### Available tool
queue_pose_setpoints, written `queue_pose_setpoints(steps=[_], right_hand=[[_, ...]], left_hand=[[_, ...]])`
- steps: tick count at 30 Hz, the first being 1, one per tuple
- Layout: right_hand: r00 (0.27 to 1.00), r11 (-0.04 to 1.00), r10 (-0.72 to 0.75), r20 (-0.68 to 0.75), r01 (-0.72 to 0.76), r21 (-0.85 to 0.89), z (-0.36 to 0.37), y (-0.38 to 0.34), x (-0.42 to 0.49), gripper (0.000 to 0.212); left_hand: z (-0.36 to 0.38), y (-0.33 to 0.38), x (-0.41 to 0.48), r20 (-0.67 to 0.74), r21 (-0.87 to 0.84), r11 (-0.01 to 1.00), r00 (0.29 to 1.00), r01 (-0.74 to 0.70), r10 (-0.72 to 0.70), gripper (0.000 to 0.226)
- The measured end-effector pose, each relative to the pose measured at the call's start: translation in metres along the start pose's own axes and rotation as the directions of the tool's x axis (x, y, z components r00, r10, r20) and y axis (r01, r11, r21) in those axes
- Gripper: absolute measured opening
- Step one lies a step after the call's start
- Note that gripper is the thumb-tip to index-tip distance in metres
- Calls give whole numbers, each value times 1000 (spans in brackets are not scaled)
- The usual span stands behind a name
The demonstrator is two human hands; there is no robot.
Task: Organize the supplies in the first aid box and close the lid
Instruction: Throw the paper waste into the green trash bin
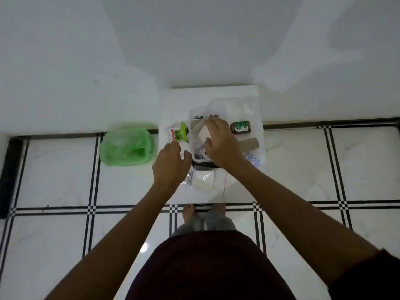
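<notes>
In the head view, the right hand (218, 141) is pressing a pale packet (204, 133) into the open first aid box (195, 118), fingers curled around it. The left hand (171, 165) is hovering half open and empty, just left of the box. Packing looks midway, since the lid is not yet on. Waiting outside are one green-capped bottle (180, 132) beyond the left hand, one brown case (240, 127) and one tan strip (250, 143) right of the right hand, and one white roll (202, 179) nearer the body.

box (198, 164) contents under right hand (220, 141) hidden, label (253, 160) print unreadable
</notes>
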State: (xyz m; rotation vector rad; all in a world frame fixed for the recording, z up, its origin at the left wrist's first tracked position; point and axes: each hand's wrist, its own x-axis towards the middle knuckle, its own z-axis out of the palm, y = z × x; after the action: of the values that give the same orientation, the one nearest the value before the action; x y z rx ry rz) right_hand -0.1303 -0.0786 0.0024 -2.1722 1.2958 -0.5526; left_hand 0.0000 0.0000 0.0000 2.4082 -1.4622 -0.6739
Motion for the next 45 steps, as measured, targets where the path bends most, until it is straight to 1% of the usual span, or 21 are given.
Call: queue_pose_setpoints(steps=[1,2,4,6,7,8,10,12,14,16,18,20,24,26,28,30,33,35,38,41,45], right_hand=[[997,1000,-12,82,13,-12,4,8,9,44],[983,999,-11,181,19,-46,6,12,16,50],[945,983,18,326,42,-177,14,25,33,63],[927,949,0,375,118,-292,28,38,43,72],[920,929,-10,392,154,-337,33,43,44,75],[911,911,-13,412,181,-370,37,47,47,75],[906,884,-9,423,204,-420,42,56,52,73],[905,871,-27,424,229,-434,45,63,55,72],[898,855,-63,436,274,-441,45,66,55,68],[899,830,-101,426,312,-462,43,66,54,63],[910,812,-120,397,320,-487,41,63,52,56],[916,798,-147,373,333,-502,35,59,50,48],[938,786,-156,310,308,-536,13,50,48,31],[951,788,-115,286,262,-557,-1,44,48,24],[968,818,-75,238,197,-541,-17,35,50,19],[985,895,-17,173,92,-436,-32,27,54,15],[984,981,130,123,-110,-159,-44,7,62,11],[966,972,223,132,-230,39,-44,-11,71,10],[928,904,293,229,-347,250,-30,-43,88,12],[866,821,360,346,-471,324,5,-71,101,17],[764,718,443,468,-616,325,78,-106,116,20]], left_hand=[[10,-1,-1,70,16,991,989,130,-131,35],[19,-1,-4,140,48,967,957,249,-253,40],[45,-7,-20,330,84,905,845,417,-421,50],[72,-12,-36,472,41,835,726,549,-500,54],[85,-14,-42,511,-5,793,683,610,-522,56],[96,-15,-46,533,-59,740,648,670,-544,57],[114,-12,-50,563,-204,585,583,785,-586,57],[126,-5,-48,560,-306,456,545,836,-623,46],[134,-1,-45,540,-368,379,527,849,-656,33],[138,1,-43,534,-404,322,507,856,-677,26],[137,1,-44,522,-423,307,506,853,-687,22],[132,2,-47,513,-455,310,530,835,-675,19],[103,10,-59,521,-542,343,627,767,-579,13],[87,15,-68,516,-577,361,670,732,-533,12],[69,16,-73,488,-632,366,717,683,-497,11],[52,12,-74,436,-676,385,763,628,-477,12],[24,-1,-70,325,-732,424,820,534,-472,15],[5,-15,-63,267,-751,431,826,501,-496,17],[-19,-45,-46,211,-805,372,810,461,-548,14],[-38,-88,-20,185,-866,265,765,424,-617,11],[-51,-159,26,177,-876,230,727,423,-663,11]])
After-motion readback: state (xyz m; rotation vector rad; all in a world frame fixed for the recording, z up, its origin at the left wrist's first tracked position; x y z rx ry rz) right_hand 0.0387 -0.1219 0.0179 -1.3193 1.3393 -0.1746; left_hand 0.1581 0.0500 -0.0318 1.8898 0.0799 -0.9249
